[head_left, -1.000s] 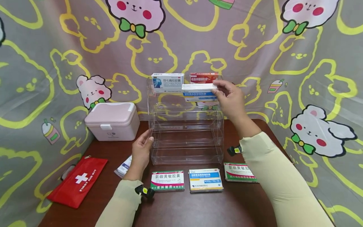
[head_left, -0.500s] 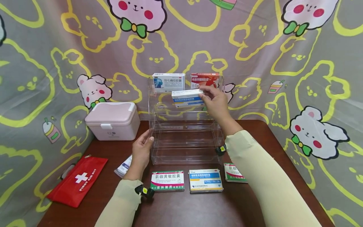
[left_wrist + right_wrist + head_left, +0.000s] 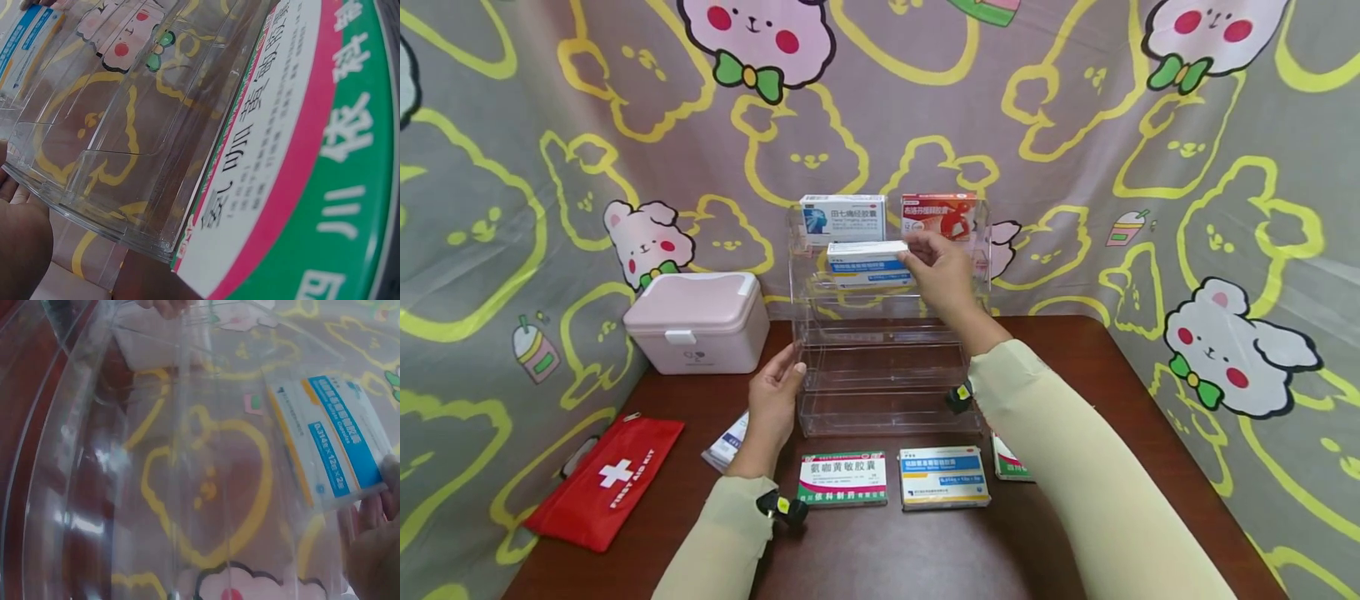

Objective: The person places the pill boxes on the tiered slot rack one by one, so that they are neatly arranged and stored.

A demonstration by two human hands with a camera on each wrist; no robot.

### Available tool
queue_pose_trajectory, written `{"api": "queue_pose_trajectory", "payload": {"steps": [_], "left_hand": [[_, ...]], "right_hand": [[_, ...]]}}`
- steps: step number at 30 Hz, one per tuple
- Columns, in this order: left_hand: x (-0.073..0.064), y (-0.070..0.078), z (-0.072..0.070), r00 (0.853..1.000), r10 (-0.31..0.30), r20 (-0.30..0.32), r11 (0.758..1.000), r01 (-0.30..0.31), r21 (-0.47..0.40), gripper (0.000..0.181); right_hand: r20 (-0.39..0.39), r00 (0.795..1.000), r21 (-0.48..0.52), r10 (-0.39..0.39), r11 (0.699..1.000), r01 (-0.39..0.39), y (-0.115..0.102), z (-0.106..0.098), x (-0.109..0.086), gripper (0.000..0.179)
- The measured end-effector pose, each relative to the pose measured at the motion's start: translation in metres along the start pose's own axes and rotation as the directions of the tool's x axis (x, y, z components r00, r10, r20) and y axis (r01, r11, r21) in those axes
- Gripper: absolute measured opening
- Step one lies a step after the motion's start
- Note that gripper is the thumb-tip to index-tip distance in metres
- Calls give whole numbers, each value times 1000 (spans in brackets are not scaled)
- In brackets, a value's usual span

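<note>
A clear tiered display rack (image 3: 891, 414) stands upright on the table. My left hand (image 3: 771, 410) holds its left side edge, and the left wrist view shows the fingers (image 3: 22, 194) at the rim of the side panel. With thumb and fingers, my right hand (image 3: 946, 279) pinches the right end of a white, blue and yellow medicine box (image 3: 867, 267). The box is at the rack's second tier from the top, left of middle. On the top tier sit a white-and-blue medicine box (image 3: 856, 221) and a red one (image 3: 937, 217).
In front of the rack lie a green-and-white medicine box (image 3: 842, 479) and a blue-and-white one (image 3: 945, 479). Another green box (image 3: 1011, 460) is partly behind my right sleeve. At left are a pink lidded case (image 3: 700, 325), a red first-aid pouch (image 3: 610, 483) and a half-hidden box (image 3: 726, 442).
My right hand has carried the blue-and-white medicine box left and down, from in front of the red box to the second tier. My left hand has stayed at the rack's side.
</note>
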State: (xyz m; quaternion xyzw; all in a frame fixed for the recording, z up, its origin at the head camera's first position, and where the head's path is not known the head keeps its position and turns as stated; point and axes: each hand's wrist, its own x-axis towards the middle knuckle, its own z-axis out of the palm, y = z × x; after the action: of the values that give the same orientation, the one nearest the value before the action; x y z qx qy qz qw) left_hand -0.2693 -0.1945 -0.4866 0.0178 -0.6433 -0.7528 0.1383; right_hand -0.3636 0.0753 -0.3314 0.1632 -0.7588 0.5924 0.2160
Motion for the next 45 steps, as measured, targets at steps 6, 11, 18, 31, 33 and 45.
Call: {"api": "queue_pose_trajectory", "payload": {"steps": [6,11,18,31,33,45], "left_hand": [[-1,-2,-1,1000,-7,0,1000,7,-11,52],[-1,-1,0,1000,7,5,1000,-7,-21,52],[-1,-1,-1,1000,17,9,999,-17,-39,51],[-2,-1,0,1000,17,2,1000,-17,-27,52],[-2,-1,0,1000,16,1,999,-16,-28,51],[-1,-2,0,1000,13,-1,999,-13,-33,52]], "right_hand": [[10,1000,-20,27,999,-27,-1,11,-1,28],[1,999,-36,52,998,-52,-5,15,1,30],[42,994,-106,103,989,-99,-4,21,2,31],[52,995,-128,84,989,-76,-5,24,3,31],[57,995,-131,76,989,-68,-5,25,3,31],[104,994,-53,47,998,-42,-1,19,0,36]]}}
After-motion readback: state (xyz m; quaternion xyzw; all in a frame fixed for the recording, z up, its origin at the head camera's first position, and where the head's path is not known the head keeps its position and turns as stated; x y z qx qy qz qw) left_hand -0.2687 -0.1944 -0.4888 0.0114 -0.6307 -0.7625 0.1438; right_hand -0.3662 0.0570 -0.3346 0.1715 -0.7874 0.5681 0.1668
